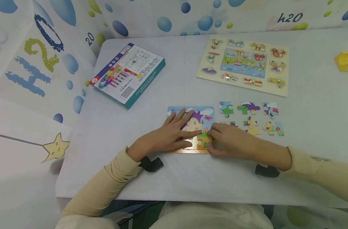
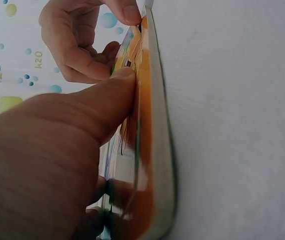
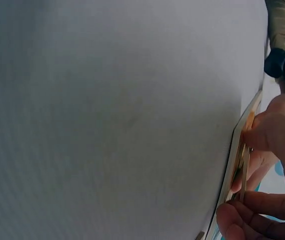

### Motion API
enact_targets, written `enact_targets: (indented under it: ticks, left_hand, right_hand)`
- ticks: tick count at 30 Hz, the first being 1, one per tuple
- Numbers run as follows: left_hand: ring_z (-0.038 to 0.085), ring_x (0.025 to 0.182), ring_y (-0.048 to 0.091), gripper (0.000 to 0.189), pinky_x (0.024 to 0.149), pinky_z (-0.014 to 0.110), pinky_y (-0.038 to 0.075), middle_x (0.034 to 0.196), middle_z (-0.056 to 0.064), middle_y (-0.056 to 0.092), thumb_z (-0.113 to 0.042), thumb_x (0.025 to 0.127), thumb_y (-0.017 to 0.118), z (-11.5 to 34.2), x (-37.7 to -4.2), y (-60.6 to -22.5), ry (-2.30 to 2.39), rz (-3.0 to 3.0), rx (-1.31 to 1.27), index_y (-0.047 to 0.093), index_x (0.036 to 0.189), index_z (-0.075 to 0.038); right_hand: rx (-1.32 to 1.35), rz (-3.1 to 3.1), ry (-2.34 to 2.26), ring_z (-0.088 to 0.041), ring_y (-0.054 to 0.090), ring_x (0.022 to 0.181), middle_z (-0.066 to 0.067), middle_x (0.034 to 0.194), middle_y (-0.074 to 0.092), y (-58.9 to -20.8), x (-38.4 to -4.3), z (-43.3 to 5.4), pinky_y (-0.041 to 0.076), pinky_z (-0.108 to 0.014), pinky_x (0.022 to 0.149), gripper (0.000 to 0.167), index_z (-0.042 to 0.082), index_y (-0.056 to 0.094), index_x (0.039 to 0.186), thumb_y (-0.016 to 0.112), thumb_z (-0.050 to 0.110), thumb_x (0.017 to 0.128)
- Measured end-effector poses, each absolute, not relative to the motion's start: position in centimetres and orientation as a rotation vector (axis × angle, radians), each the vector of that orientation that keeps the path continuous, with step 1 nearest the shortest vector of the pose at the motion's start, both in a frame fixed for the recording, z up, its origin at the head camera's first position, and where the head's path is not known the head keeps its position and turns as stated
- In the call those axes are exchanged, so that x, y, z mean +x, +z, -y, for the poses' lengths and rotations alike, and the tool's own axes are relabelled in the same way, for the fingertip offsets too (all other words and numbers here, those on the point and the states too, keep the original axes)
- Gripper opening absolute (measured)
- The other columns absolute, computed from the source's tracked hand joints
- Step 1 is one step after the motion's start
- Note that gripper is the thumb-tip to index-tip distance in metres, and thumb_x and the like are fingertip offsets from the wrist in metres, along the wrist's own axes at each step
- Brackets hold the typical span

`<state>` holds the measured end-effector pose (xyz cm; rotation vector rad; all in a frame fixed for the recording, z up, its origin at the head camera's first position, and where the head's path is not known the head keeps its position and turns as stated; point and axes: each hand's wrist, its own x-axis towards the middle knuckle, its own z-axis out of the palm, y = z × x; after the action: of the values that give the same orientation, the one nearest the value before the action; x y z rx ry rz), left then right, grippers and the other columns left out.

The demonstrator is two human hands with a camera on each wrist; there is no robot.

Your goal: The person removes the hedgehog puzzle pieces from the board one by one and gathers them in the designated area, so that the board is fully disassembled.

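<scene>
A jigsaw board (image 1: 188, 151) with a purple-haired cartoon figure lies on the table. My left hand (image 1: 171, 135) rests over its left part with fingers spread and straight. At the board's lower right corner, my right hand (image 1: 230, 140) pinches a green and orange puzzle piece (image 1: 203, 140). The piece's thin edge (image 3: 245, 172) stands slightly raised from the board in the right wrist view. In the left wrist view, the left thumb (image 2: 115, 97) touches the surface near the right hand (image 2: 80, 47). Part of the picture is hidden beneath the left hand.
Several loose puzzle pieces (image 1: 252, 125) lie in two rows right of the board, some partly behind the right hand. Farther back is a wooden peg puzzle (image 1: 204, 68). A boxed toy (image 1: 128, 74) lies at the back left, and a yellow holder (image 1: 344, 62) at the far right.
</scene>
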<state>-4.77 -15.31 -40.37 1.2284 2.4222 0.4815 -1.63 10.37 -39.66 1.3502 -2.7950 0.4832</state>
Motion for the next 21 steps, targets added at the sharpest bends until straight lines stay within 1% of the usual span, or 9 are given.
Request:
enact_targets:
  ticks: [3,6,14,18,21]
  left_hand:
    - [0.037,0.15,-0.008,0.05,0.119,0.059,0.001,0.164,0.017,0.001,-0.04,0.1,0.052,15.3,-4.8,-40.3,0.478,-2.418,1.226,0.043,0.148,-0.029]
    - [0.037,0.15,-0.008,0.05,0.119,0.058,0.0,0.164,0.016,0.001,-0.04,0.1,0.052,15.3,-4.8,-40.3,0.466,-2.42,1.226,0.042,0.148,-0.029]
    - [0.037,0.15,-0.007,0.051,0.119,0.059,0.002,0.164,0.017,0.002,-0.04,0.1,0.052,15.3,-4.8,-40.2,0.45,-2.431,1.231,0.041,0.149,-0.029]
    - [0.036,0.15,-0.008,0.051,0.12,0.058,0.0,0.164,0.016,0.001,-0.041,0.1,0.052,15.3,-4.8,-40.3,0.452,-2.421,1.218,0.041,0.149,-0.03]
    - [0.036,0.15,-0.009,0.051,0.12,0.058,0.0,0.164,0.015,0.001,-0.042,0.1,0.051,15.3,-4.8,-40.3,0.454,-2.418,1.212,0.041,0.149,-0.03]
  right_hand:
    - [1.378,2.748,0.412,-0.014,0.059,0.073,-0.004,0.089,0.063,-39.7,-1.7,-10.6,0.056,-0.03,0.069,0.029,0.003,0.07,0.098,0.069,0.028,0.084]
    - [1.372,2.771,0.393,-0.014,0.06,0.074,-0.003,0.089,0.064,-39.5,-1.7,-10.9,0.056,-0.031,0.07,0.031,0.004,0.07,0.099,0.069,0.032,0.084]
    - [1.335,2.955,0.409,-0.018,0.062,0.085,-0.005,0.099,0.064,-39.3,-1.4,-11.5,0.057,-0.037,0.079,0.044,0.003,0.067,0.11,0.073,0.037,0.083]
    - [1.302,3.005,0.468,-0.017,0.063,0.088,-0.005,0.102,0.064,-39.3,-1.3,-11.5,0.057,-0.036,0.082,0.046,0.004,0.067,0.114,0.074,0.038,0.084]
    - [1.283,3.04,0.517,-0.016,0.062,0.088,-0.004,0.103,0.065,-39.1,-1.3,-11.6,0.057,-0.035,0.082,0.044,0.005,0.068,0.115,0.073,0.038,0.085]
